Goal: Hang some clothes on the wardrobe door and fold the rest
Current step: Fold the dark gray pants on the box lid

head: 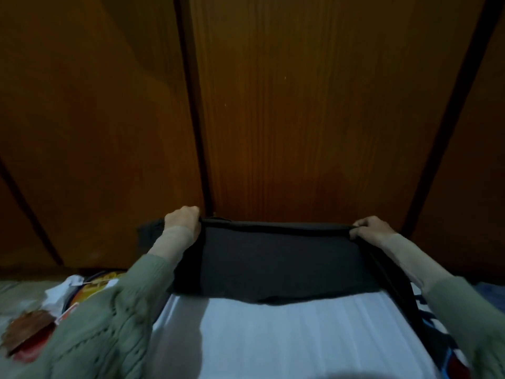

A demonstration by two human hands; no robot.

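Head view: a dark garment (276, 258) is gripped at its top corners by left hand (183, 220) and right hand (371, 227) before wardrobe doors (314, 119).

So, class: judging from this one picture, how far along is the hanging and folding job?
Done: nothing hangs on the wardrobe door. In hand: the left hand and right hand each grip a top corner of a dark garment, stretched over a white surface. Left: mixed clothes lie unfolded at left.
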